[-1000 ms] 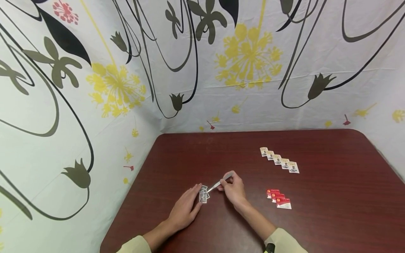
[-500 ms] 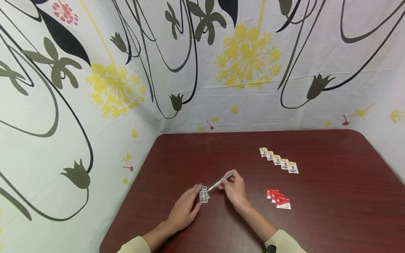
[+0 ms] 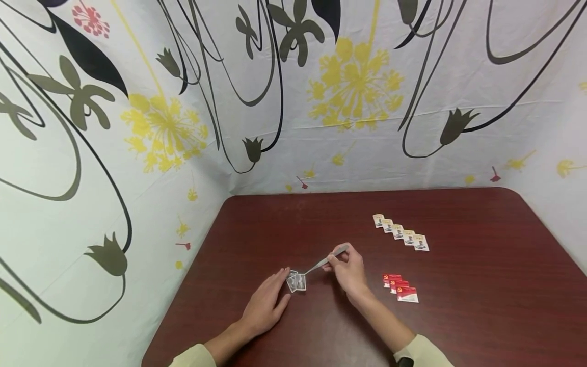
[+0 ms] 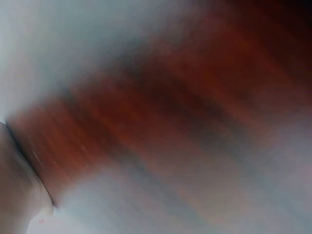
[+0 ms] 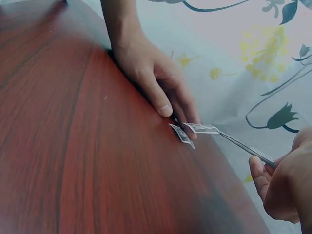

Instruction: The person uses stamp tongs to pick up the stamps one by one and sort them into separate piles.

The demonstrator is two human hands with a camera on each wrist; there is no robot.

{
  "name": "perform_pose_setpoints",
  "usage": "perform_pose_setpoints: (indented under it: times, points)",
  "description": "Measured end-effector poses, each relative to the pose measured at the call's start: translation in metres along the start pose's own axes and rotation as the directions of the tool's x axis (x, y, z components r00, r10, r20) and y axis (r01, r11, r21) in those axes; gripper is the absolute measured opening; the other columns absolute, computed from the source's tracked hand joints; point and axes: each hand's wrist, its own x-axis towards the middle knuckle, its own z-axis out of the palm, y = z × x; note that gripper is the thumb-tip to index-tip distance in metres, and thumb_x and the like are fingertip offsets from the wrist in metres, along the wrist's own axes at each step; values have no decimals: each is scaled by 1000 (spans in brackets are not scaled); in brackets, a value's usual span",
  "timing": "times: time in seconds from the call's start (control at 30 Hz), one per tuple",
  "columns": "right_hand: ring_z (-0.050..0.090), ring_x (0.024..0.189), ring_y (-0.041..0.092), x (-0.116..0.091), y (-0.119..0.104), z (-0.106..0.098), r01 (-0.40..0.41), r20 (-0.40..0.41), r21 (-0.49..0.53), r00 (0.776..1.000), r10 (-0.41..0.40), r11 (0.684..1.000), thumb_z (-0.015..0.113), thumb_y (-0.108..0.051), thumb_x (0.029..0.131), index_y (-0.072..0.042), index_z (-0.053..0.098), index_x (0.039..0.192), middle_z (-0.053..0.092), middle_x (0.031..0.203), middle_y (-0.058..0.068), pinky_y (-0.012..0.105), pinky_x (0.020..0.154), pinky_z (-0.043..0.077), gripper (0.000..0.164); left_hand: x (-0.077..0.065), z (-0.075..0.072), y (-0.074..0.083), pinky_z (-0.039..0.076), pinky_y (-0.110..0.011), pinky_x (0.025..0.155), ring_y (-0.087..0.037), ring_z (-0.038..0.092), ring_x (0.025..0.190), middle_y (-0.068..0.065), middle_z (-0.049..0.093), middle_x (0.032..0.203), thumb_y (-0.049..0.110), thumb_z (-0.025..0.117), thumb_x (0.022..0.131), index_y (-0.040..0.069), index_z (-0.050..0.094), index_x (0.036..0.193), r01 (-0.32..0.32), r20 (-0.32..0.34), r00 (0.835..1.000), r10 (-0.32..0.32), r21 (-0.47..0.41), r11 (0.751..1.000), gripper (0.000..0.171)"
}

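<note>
My right hand (image 3: 349,272) pinches a pair of metal tweezers (image 5: 246,147). Their tips hold one small grey-and-white stamp (image 5: 204,128) by its edge, raised above the other grey stamps (image 5: 181,134) in the right wrist view. In the head view the lifted stamp (image 3: 300,282) overlaps the others' right side. Beside this little group my left hand (image 3: 265,307) rests on the table with its fingers extended, fingertips right at the stamps' left edge. The left wrist view is mostly blurred, with part of a hand (image 4: 19,187) at its left edge.
On the dark red wooden table (image 3: 481,265), three overlapping red-and-white stamps (image 3: 407,295) lie right of my right hand. Farther back runs a slanted row of several cream stamps (image 3: 398,232). A flower-printed cloth (image 3: 357,168) hangs behind the table and along its left.
The tweezers and right hand have shifted slightly right and up, carrying one grey stamp off the group's top toward the right. The left hand stays in place. The head view has turned slightly.
</note>
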Motion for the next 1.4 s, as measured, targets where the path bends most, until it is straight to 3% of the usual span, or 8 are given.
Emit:
perform_pose_setpoints:
  times: [0.33, 0.6, 1.07, 1.27, 1.4]
  points:
    - [74, 70, 18, 4, -13, -25, -9, -37, 43, 999, 10, 999, 61, 15, 99, 10, 51, 104, 68, 90, 18, 30, 72, 65, 12, -1, 1, 0, 38, -52, 122, -29, 46, 150, -15, 49, 161, 20, 67, 105, 1, 42, 161, 1, -1, 1000, -1, 9, 1000, 65]
    - [74, 67, 16, 25, -20, -29, 0, -65, 96, 998, 7, 995, 59, 16, 99, 9, 50, 103, 68, 86, 13, 33, 71, 65, 12, -2, 2, -4, 41, -53, 120, -31, 48, 148, -14, 51, 160, 18, 69, 103, 1, 43, 160, -17, -22, 1000, 17, 23, 1000, 66]
    - [73, 66, 16, 72, -21, 1, -11, -75, 94, 997, 18, 995, 59, 14, 100, 7, 51, 104, 65, 88, 14, 32, 72, 65, 12, 0, 1, -3, 41, -51, 120, -31, 50, 147, -15, 53, 159, 17, 70, 102, -1, 44, 160, -23, -26, 999, 24, 21, 1000, 66]
    - [76, 71, 21, 93, -13, 13, -10, -91, 10, 996, 11, 1000, 62, 9, 101, 4, 53, 104, 67, 94, 19, 41, 80, 66, 11, 1, 1, -2, 39, -51, 121, -30, 48, 148, -15, 52, 159, 19, 69, 103, 0, 43, 160, -13, -14, 1000, 13, 10, 1000, 66]
    - [78, 81, 33, 104, -5, 18, -14, -104, -87, 995, 5, 996, 64, 3, 103, 1, 55, 106, 70, 99, 21, 47, 86, 64, 10, -1, 1, -3, 40, -51, 121, -30, 48, 148, -14, 52, 160, 19, 69, 103, 1, 43, 160, -13, -14, 1000, 13, 15, 1000, 66]
